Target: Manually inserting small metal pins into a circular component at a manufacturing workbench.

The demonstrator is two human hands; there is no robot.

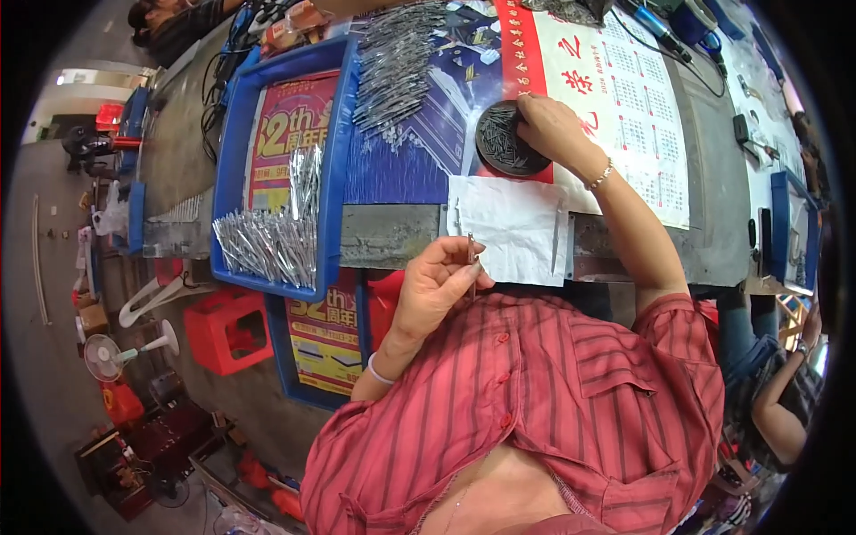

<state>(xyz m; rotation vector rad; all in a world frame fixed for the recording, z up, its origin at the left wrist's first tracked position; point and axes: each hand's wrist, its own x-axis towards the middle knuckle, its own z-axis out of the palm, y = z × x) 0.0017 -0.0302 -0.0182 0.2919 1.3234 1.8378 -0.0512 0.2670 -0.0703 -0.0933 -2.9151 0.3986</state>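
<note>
Nearest: left hand [434,287] raised just off the desk [392,234] front edge, above the red striped shirt; grip narrow, thumb and fingertips pinched on one thin metal pin [472,259] held roughly upright; white band on that wrist.

Just past it: one white paper sheet [510,225] lying over the desk edge, a couple of thin pins resting on it, exact count unclear.

Left of that: one blue tray [234,169] overhanging the desk edge; holds two loose heaps of shiny metal pins [272,239], one fanned low, one bunched upright; too many to count; red printed sheet lines the tray floor.

Further in: right hand [551,127] reaches across the desk, fingers curled on the rim of one round dark dish [506,141] full of small dark pieces; grip partly closed on the dish edge; bracelet on the wrist; forearm crosses over a calendar sheet [624,107] and blocks part of it.

Far: one big pile of grey pins [397,62] on a blue printed sheet, uncountable; cables and tools along the back edge.

Off desk: one red stool [227,330] and one small white fan [111,354] on the floor left; another person's arm at lower right, one more person top left.
</note>
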